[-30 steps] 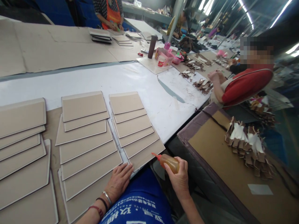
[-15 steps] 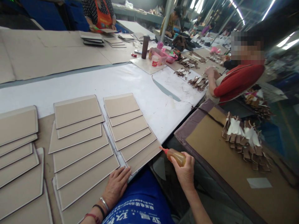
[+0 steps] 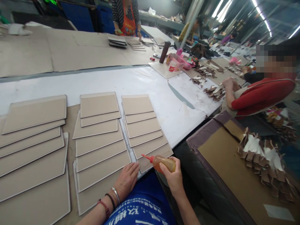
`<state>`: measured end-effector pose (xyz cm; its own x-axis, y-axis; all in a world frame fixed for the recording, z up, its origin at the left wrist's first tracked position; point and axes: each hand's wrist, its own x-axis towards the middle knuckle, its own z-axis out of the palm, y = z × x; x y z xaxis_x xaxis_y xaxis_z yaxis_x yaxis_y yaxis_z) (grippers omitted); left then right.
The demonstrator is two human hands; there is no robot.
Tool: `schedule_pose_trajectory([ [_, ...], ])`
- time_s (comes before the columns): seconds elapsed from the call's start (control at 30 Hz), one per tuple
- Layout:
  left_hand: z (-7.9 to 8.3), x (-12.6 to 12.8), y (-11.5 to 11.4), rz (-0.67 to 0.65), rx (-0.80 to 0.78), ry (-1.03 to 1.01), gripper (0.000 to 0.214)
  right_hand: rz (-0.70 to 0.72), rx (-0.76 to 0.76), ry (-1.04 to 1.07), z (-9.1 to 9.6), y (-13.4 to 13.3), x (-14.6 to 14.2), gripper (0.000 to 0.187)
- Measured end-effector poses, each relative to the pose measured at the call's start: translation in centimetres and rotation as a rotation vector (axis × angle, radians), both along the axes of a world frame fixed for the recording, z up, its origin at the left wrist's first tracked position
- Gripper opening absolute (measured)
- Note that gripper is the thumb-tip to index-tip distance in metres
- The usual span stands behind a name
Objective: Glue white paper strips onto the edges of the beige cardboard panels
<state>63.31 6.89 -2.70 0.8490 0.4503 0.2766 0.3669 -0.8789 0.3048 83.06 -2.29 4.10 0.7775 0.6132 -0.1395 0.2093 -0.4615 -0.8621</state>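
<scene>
My right hand [image 3: 172, 176] is wrapped round a glue bottle [image 3: 166, 163] of amber liquid with a red pointed nozzle. The nozzle tip hovers at or just above the nearest beige panel [image 3: 150, 164] in the right-hand row; whether it touches, I cannot tell. My left hand [image 3: 127, 178] lies flat with its fingers stretched out, resting by the gap between the middle and right rows. The panels have dark edges and overlap like steps. To the left lie the middle row [image 3: 100, 143] and a row of larger panels [image 3: 35, 115].
A white sheet [image 3: 110, 78] covers the table beyond the panels. A dark bottle [image 3: 165, 52] and a pink basket [image 3: 174, 61] stand farther back. At right, a brown board [image 3: 222, 168] carries brown-and-white strips [image 3: 260, 156]; a person in red [image 3: 257, 93] works beside it.
The bottle in my right hand has moved left across the nearest right-row panel, from its right edge towards its left part. My view has turned left; my left hand stays flat.
</scene>
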Motion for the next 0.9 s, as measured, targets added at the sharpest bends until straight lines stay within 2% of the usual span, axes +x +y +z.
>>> schedule_pose_trajectory([
  [0.13, -0.8, 0.5, 0.6, 0.116, 0.005, -0.03, 0.041, 0.057, 0.007, -0.17, -0.2, 1.8, -0.8, 0.042],
  [0.33, -1.3, 0.9, 1.2, 0.12, -0.02, 0.078, 0.045, 0.146, -0.032, -0.319, -0.1, 2.4, -1.2, 0.04],
  [0.5, -1.1, 0.8, 1.3, 0.114, -0.006, 0.122, 0.043, 0.104, -0.061, -0.394, 0.2, 2.3, 0.2, 0.04],
  [0.9, -1.9, 0.5, 1.4, 0.087, 0.086, 0.041, 0.043, -0.072, -0.072, -0.527, 0.5, 2.1, 5.9, 0.042],
])
